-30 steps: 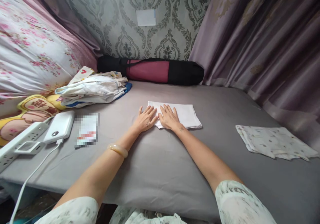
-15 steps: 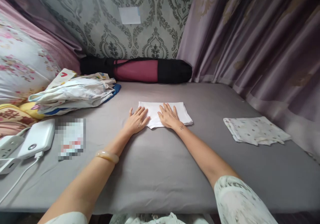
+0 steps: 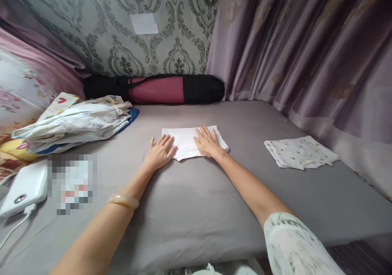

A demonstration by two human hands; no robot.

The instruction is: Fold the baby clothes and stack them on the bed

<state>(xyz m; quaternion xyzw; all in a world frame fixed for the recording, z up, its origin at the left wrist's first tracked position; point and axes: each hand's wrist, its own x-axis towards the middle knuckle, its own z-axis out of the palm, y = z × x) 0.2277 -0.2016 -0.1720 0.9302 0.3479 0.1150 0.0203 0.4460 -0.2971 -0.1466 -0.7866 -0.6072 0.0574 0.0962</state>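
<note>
Grey-covered surface (image 3: 190, 213) fills the lower view. Along its far edge, a long black-and-maroon bag (image 3: 156, 91). Loose pile of clothes (image 3: 82, 119) at far left, near the bag. Folded patterned cloth (image 3: 301, 153) at right, well apart from the pile. Folded white cloth (image 3: 185, 142) mid-surface, between pile and patterned cloth. Left hand (image 3: 160, 152) palm down, fingers spread, over its left edge; right hand (image 3: 208, 142) likewise flat, on its right half; neither grasps anything. Pale bangle (image 3: 123, 201) on left forearm
</note>
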